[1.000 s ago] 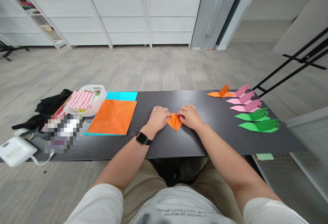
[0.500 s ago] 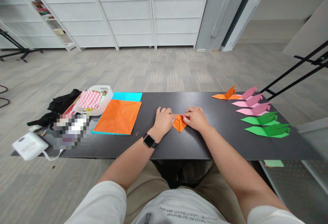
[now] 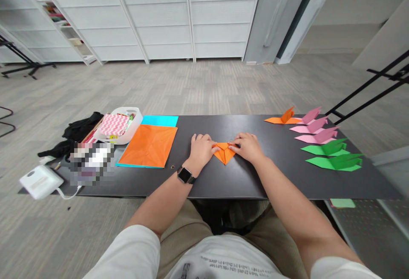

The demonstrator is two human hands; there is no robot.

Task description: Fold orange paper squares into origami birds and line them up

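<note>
A small folded orange origami paper (image 3: 225,155) lies on the dark table in front of me, its point toward my body and a flap folded over along its far edge. My left hand (image 3: 202,149) pinches its left corner between thumb and fingers. At the right corner, my right hand (image 3: 248,148) holds the paper in the same way, fingertips pressed to it. Both palms hide the outer corners in part. A watch (image 3: 185,175) is on my left wrist.
Left of my hands lie orange paper sheets (image 3: 148,147) over blue paper (image 3: 159,120). Beyond them stand a white basket (image 3: 136,121), black cloth (image 3: 81,126) and a white device (image 3: 41,182) with a cable. Folded orange (image 3: 281,119), pink (image 3: 315,136) and green (image 3: 334,162) paper birds line the right side.
Both hands have moved slightly apart along the far edge of the folded orange paper, so more of it shows between them. The view has shifted slightly.
</note>
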